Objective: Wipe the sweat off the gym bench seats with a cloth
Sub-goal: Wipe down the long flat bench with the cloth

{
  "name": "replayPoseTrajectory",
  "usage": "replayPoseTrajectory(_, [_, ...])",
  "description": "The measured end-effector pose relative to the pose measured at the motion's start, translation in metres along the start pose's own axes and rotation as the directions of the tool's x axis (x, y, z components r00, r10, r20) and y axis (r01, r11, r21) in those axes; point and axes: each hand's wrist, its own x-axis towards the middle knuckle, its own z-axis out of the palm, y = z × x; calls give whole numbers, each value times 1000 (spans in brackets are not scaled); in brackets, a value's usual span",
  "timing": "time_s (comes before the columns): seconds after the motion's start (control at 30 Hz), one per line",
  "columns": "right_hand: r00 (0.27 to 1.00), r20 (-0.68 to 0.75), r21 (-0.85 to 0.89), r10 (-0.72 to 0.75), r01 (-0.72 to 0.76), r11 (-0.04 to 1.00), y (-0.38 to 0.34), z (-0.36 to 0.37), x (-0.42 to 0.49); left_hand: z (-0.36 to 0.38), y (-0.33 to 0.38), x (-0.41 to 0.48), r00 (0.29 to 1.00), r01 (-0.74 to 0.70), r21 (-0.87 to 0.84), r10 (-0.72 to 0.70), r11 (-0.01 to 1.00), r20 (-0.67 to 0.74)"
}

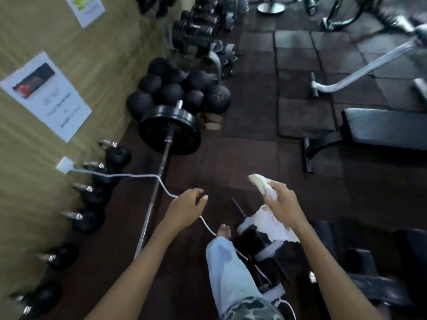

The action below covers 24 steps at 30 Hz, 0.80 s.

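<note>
Your right hand (283,204) grips the bunched cloth (272,224); your left hand (184,210) is loose and empty. Bench seat (383,130) stands ahead-right of the cloth, well apart, long axis crosswise. Right hand nearer.

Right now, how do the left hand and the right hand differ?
The left hand holds nothing; the right hand grips the white cloth. The left hand's fingers are loosely spread; the right hand's are curled round the cloth. Both are bare and stretched forward.

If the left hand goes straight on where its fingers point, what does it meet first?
Probably nothing soon: ahead of the left hand lies only dark floor, though depth is unclear.
</note>
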Motion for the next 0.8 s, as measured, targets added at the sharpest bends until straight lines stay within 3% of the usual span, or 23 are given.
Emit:
replayPoseTrajectory(0.37, [959, -202, 111, 200, -180, 977, -60, -91, 199, -82, 106, 281, 948, -166, 28, 152, 986, 280])
replayPoseTrajectory(0.63, [876, -360, 86, 320, -311, 947, -47, -161, 328, -84, 236, 479, 811, -454, 169, 327, 875, 486])
replayPoseTrajectory(0.8, [826, -324, 297, 462, -375, 878, -35, -206, 416, -68, 324, 613, 699, -564, 165, 361, 809, 617])
